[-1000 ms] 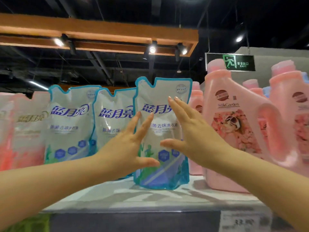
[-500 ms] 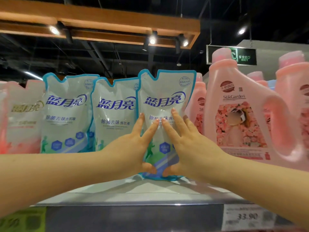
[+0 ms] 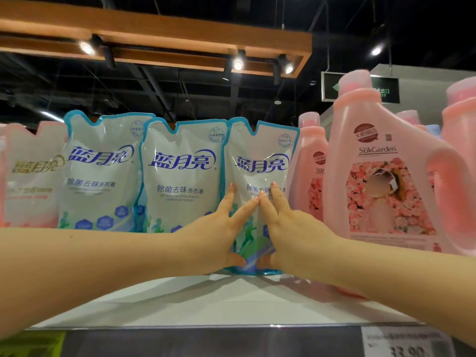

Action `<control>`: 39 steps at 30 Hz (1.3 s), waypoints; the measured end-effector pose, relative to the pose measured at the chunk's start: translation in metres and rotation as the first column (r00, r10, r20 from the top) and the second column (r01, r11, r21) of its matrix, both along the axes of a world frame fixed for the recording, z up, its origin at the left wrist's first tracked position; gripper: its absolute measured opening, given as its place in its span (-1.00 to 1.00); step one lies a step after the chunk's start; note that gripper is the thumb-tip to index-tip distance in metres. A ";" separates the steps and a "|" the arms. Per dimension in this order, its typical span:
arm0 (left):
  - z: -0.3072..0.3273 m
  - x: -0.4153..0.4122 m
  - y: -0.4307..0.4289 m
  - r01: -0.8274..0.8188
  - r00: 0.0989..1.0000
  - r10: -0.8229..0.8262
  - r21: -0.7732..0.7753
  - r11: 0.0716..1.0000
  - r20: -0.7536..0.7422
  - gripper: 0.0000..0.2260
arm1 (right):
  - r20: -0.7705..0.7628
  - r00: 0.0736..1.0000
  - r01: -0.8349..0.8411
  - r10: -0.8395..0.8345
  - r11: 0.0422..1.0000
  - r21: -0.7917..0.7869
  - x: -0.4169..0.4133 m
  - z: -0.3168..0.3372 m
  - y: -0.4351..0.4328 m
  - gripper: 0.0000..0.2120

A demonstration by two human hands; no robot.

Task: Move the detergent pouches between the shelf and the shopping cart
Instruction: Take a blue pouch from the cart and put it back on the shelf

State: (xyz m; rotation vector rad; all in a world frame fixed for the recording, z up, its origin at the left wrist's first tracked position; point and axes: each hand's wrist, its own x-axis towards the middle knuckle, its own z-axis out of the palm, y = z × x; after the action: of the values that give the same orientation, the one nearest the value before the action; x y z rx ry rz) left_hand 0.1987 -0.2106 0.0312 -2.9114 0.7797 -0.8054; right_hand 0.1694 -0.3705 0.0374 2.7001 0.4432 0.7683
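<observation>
Head view, looking up at the shelf (image 3: 180, 302), its white deck bare in front and its front rail cut off by the bottom edge. Biggest thing up there is the pink jug (image 3: 386, 176) on the right, handle side toward us, its foot hidden behind the right forearm. A second pink jug (image 3: 463, 130) is sliced off by the right edge, and a smaller pink bottle (image 3: 309, 161) peeks out between the big jug and the pouches.

Now the pouches: three blue-and-white ones stand upright in a row. The left pouch (image 3: 100, 171) and middle pouch (image 3: 180, 176) overlap at the edges, their bottoms hidden behind the left forearm. The right pouch (image 3: 260, 161) stands on the shelf just beside the small pink bottle. A pink pouch (image 3: 31, 176) at far left is blurred (its gold lettering can't be read).

Both hands are on that right pouch. The left hand (image 3: 219, 233) lies spread against its left front, thumb low near the base. The right hand (image 3: 291, 228) lies flat on the right front, thumb tucked at the bottom. Fingertips meet near the middle, covering part of the print. Both press the pouch between open palms, with no fingers curled round it that I can see.

Down at the bottom right, a price tag (image 3: 404, 346) is half cut off, reading 33.90.
</observation>
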 end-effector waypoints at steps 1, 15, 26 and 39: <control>0.000 0.001 0.000 0.018 1.000 -0.018 -0.031 0.999 -0.014 -0.03 | -0.003 1.000 -0.012 0.012 0.998 0.055 0.001 0.000 0.000 -0.04; -0.002 -0.005 -0.011 -0.042 0.999 0.044 -0.108 0.993 0.016 -0.11 | -0.156 0.986 0.031 0.064 0.840 0.541 0.020 -0.005 0.002 0.19; 0.003 0.006 -0.003 0.260 0.965 -0.259 -0.173 0.950 0.025 -0.02 | -0.038 0.991 -0.097 0.127 0.891 0.444 -0.006 -0.012 0.004 -0.04; 0.009 0.012 -0.008 0.085 0.996 -0.085 -0.131 0.988 0.003 -0.08 | -0.087 0.993 -0.034 0.083 0.888 0.459 0.003 -0.008 0.002 -0.07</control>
State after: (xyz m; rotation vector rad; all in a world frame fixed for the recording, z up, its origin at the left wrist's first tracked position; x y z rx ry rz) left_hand 0.2109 -0.2185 0.0405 -3.0115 0.8899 -0.8929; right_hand 0.1726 -0.3682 0.0297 3.1922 0.4111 0.8390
